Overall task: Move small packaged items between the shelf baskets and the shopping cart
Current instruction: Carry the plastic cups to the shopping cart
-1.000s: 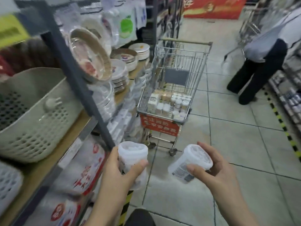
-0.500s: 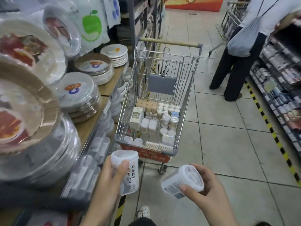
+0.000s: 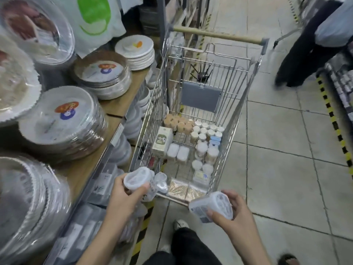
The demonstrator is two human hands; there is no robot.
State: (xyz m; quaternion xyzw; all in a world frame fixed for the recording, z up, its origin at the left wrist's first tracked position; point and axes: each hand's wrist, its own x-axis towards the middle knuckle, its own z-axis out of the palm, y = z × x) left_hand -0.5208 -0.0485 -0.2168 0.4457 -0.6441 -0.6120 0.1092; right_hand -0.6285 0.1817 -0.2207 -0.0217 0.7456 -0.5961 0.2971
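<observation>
1. A small white translucent plastic tub with a printed label (image 3: 140,183) was gripped by the left hand (image 3: 122,199), fingers and thumb curled round its body, at the 7 o'clock corner of the cart.
2. A second white translucent plastic tub with a ridged lid (image 3: 212,206) was held on its side by the right hand (image 3: 233,217), thumb pressed under it and fingers wrapped behind, just outside the cart's near rim at 5 o'clock.
3. The silver wire shopping cart with a tan handle (image 3: 219,36) was positioned at 12 o'clock from the hands.
4. Small white-lidded jars (image 3: 207,131) and a cream carton (image 3: 162,140) were seen on the cart floor.
5. Stacks of wrapped disposable plates (image 3: 63,121) were located on the wooden shelf (image 3: 114,109) at 9 to 10 o'clock.
6. Another person's dark trousers (image 3: 298,60) were visible at 2 o'clock.
</observation>
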